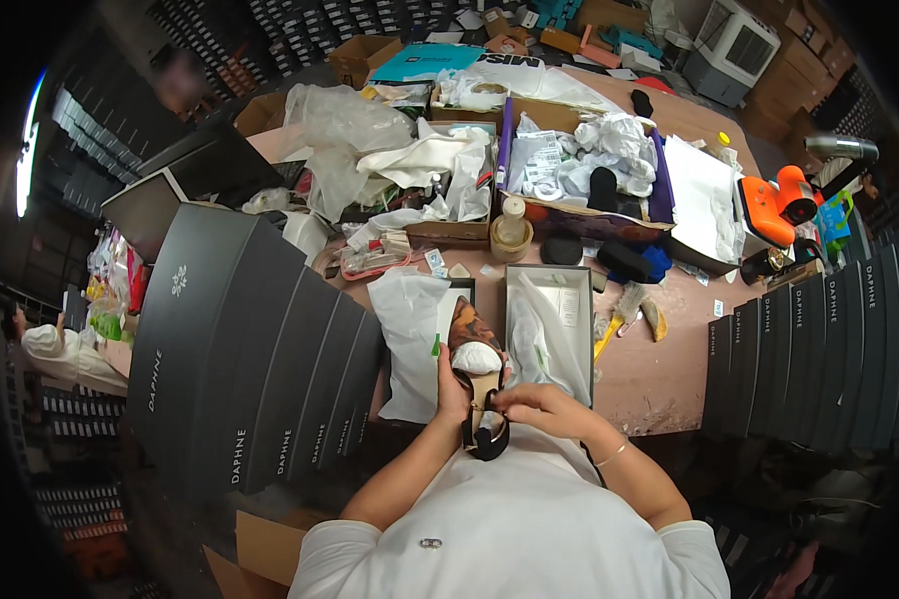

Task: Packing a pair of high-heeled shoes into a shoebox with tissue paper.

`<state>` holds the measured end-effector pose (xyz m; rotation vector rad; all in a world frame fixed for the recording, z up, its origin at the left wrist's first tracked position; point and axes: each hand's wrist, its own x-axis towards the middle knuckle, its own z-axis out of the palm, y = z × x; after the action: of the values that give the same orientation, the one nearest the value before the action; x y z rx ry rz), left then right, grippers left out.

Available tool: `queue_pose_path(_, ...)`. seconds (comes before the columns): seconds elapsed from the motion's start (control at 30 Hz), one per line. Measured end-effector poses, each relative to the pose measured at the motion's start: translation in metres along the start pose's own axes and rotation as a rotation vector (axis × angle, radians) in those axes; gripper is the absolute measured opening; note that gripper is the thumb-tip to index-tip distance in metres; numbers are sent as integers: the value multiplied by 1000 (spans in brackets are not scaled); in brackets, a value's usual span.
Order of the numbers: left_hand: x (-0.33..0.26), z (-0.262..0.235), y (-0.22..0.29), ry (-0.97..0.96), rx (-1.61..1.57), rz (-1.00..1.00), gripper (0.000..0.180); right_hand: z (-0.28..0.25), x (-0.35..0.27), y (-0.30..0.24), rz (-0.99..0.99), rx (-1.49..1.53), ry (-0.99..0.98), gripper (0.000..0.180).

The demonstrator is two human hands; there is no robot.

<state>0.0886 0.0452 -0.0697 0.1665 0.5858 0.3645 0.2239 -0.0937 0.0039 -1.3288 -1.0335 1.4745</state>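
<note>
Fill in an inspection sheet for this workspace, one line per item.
Surface: pinkish tabletop, dark specks near its front right edge.
Job's things: pointed shoe with brown-orange patterned toe, white wad inside; open shoebox beyond it, white tissue paper to the left.
Clutter: clear plastic bag; purple-edged carton full of crumpled white paper.
Hands: left hand grips the shoe's side; right hand has its fingers at the strap.
Cables: nothing clearly seen.
Surroundings: dark shoebox stacks on both sides; air cooler at the far right.
</note>
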Motion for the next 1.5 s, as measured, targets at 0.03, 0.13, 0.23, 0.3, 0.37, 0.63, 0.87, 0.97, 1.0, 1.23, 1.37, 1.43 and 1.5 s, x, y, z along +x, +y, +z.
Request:
queue_pose_path(0.03,-9,17,1,-11,19,65,75,1,6,-8,-67,-184,140,48)
queue_pose_path(0.13,-32,38,-12,57,75,94,72,9,24,-32,-240,-700,424,38)
queue_pose_path(0.23,-46,54,-31,154,214,109,69,7,46,-16,-345,-964,472,31)
queue_pose_path(0.3,-44,38,-40,142,219,153,70,-2,41,6,-354,-719,481,30)
queue_pose_path(0.37,-46,38,-42,221,166,143,71,-16,17,6,-176,-431,502,26)
queue_pose_path(0.63,-33,30,-61,197,54,67,70,-27,6,7,-527,-1044,340,30)
queue_pose_path(0.87,-41,44,-62,250,215,122,66,-8,29,32,-499,-1122,399,13)
queue_pose_path(0.97,-27,20,-37,291,178,32,70,-18,-4,8,-478,-1061,580,19)
queue_pose_path(1.0,-26,20,-28,321,120,-27,70,-33,-13,9,-393,-1097,689,20)
queue_pose_path(1.23,-11,27,-25,212,247,-31,72,0,18,-6,-30,-344,223,62)
queue_pose_path(1.37,-5,32,-36,259,382,170,65,6,84,19,-211,-564,344,56)
queue_pose_path(1.43,-9,34,-26,251,372,133,67,9,112,35,-188,-499,342,61)
queue_pose_path(1.5,-10,35,-23,296,318,45,66,12,123,46,-161,-328,299,67)
